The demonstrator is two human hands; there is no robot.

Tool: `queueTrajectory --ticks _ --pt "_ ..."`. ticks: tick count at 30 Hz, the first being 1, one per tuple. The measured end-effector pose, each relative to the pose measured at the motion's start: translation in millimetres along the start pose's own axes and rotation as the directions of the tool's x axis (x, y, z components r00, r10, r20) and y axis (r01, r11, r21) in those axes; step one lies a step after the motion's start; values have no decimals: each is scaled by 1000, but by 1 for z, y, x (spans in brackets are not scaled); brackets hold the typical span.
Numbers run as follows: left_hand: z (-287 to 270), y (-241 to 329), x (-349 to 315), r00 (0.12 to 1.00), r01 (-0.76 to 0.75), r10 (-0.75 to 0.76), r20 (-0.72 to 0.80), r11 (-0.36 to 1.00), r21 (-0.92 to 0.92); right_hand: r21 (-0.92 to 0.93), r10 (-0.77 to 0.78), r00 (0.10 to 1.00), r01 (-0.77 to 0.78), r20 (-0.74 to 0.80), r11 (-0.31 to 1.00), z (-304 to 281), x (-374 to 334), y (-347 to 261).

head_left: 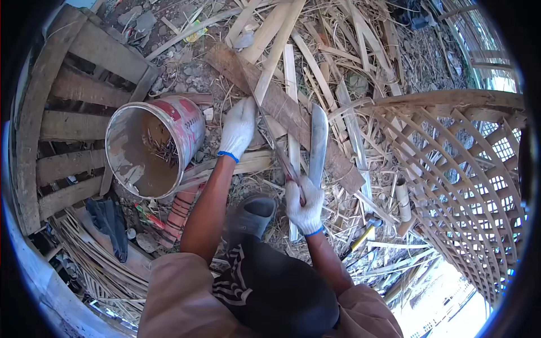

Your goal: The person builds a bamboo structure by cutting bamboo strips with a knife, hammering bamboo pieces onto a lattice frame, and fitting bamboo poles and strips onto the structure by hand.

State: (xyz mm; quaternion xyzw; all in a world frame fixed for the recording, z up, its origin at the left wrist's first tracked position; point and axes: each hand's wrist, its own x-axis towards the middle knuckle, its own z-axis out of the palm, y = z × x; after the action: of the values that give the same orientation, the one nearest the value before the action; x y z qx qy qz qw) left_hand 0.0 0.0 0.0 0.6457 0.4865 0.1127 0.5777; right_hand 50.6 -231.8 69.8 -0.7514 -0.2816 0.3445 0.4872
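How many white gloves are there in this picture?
2: one knit glove on the left hand, right of the bucket; the other on the right hand, near the broad blade. Debris might hide more.

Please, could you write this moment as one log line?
left hand: at pale strip | right hand: gripping long thin-bladed tool | nearby: broad blade, bucket

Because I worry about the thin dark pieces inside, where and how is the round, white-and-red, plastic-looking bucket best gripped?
Probably pinch the near rim of the bucket, coming from the person's side and above. Its open mouth faces the camera, leaving the lip exposed there; the slatted brown wooden frame crowds its left. The thin dark pieces show inside, away from that edge.
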Motion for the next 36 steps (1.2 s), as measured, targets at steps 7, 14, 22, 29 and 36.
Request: queueTrajectory --ticks 7,14,22,29,36 --pt "-3 2 -10 999 -5 0 -40 992 -126 -141 -77 983 53 -169 989 12 -2 -2" --pt "-8 -15 -3 995 -88 85 -43 993 -73 -99 -3 992 -10 -129 995 15 30 -47" --pt "1 -2 -5 996 -78 75 -39 995 -69 -212 -58 989 29 -133 977 -5 -27 -5" --pt "3 -11 0 996 -69 61 -60 989 -129 -141 -37 988 15 -150 990 19 34 -29" --pt "7 5 0 994 -94 93 -54 995 -19 -166 10 987 -37 -158 985 -9 -21 -19"
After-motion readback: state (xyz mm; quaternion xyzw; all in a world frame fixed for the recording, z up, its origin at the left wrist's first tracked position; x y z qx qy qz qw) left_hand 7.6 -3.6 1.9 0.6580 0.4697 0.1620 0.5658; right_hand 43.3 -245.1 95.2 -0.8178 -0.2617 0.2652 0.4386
